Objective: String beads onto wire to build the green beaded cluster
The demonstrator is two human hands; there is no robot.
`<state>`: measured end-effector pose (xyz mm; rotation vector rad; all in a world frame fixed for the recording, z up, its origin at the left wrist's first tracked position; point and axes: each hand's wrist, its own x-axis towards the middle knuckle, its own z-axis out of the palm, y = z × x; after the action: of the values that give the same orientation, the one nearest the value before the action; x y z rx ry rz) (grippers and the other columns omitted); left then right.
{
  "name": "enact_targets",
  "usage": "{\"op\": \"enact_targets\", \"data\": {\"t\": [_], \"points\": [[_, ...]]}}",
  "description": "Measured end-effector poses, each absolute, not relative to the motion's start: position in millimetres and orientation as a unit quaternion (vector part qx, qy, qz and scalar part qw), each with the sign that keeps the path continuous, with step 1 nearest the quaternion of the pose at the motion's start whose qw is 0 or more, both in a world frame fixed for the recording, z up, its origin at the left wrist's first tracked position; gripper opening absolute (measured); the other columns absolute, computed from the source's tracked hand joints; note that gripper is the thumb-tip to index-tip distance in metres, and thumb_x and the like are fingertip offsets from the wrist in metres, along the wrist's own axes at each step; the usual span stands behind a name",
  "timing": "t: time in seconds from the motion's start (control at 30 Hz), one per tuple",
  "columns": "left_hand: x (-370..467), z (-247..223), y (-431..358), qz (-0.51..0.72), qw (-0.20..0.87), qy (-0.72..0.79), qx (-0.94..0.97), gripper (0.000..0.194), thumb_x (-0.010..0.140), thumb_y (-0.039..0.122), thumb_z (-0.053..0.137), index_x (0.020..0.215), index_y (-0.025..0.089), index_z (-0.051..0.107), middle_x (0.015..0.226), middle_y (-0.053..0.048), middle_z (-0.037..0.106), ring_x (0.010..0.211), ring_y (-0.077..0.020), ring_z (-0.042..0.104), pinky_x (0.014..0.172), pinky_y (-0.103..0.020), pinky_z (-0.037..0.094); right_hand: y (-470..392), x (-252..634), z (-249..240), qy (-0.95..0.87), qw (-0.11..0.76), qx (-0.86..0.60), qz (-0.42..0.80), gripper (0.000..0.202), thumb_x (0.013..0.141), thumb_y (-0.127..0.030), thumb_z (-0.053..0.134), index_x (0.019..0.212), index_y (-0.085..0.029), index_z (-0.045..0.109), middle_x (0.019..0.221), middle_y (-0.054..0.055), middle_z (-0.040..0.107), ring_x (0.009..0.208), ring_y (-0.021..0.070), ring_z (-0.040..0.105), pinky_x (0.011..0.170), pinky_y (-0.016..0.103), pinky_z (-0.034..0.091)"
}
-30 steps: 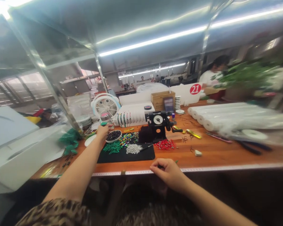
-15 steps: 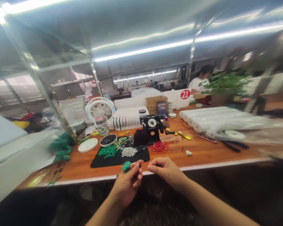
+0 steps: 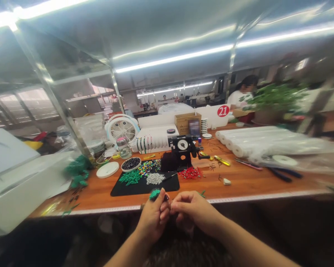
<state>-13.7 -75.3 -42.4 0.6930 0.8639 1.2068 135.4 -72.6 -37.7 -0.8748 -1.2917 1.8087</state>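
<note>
While left hand (image 3: pixel 152 216) grips green clump (image 3: pixel 154 194) before black mat (image 3: pixel 133 190), I see right hand (image 3: pixel 193 207) curled close by, cannot tell if holding anything; slack left fingers could spill clump off table (image 3: pixel 250 181)

The left hand (image 3: pixel 151 215), a second ago out at the bowl of dark beads (image 3: pixel 131 164), is back at the near edge of the surface (image 3: pixel 250 181), the green bundle (image 3: pixel 154 194) with it. The white lid (image 3: pixel 107 170) is uncovered. The right hand (image 3: pixel 195 207), apart half a second ago, now almost meets the left.
</note>
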Motion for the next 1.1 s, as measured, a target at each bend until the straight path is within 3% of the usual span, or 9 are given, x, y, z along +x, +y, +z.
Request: {"op": "enact_targets", "data": {"t": [0.8, 1.0, 1.1], "points": [[-14.0, -42.3, -75.6, 0.524, 0.663, 0.405, 0.348, 0.042, 0.066, 0.052, 0.070, 0.062, 0.015, 0.050, 0.039, 0.010, 0.031, 0.028, -0.0019, 0.019, 0.028, -0.014, 0.012, -72.7, 136.4, -35.3, -0.492, 0.360, -0.341, 0.716, 0.027, 0.066, -0.038, 0.069, 0.069, -0.012, 0.062, 0.052, 0.000, 0.061, 0.037, 0.0068, 0.049, 0.031, 0.014, 0.026], [-15.8, -35.4, -80.1, 0.525, 0.493, 0.489, 0.492, 0.042, 0.075, 0.054, 0.059, 0.058, 0.016, 0.055, 0.035, 0.005, 0.037, 0.031, -0.0062, 0.032, 0.034, -0.018, 0.023, -73.7, 134.3, -35.9, -0.474, 0.379, -0.347, 0.715, 0.032, 0.064, -0.042, 0.071, 0.071, -0.013, 0.061, 0.065, 0.004, 0.066, 0.043, 0.0079, 0.054, 0.032, 0.013, 0.030], [-18.0, -33.3, -82.9, 0.530, 0.420, 0.491, 0.550, 0.036, 0.075, 0.051, 0.060, 0.062, 0.017, 0.059, 0.037, 0.003, 0.042, 0.033, -0.0085, 0.036, 0.036, -0.020, 0.027, -75.5, 131.7, -33.3, -0.449, 0.390, -0.347, 0.725, 0.036, 0.063, -0.046, 0.072, 0.070, -0.013, 0.059, 0.056, 0.001, 0.063, 0.041, 0.0079, 0.053, 0.034, 0.015, 0.034]]}}
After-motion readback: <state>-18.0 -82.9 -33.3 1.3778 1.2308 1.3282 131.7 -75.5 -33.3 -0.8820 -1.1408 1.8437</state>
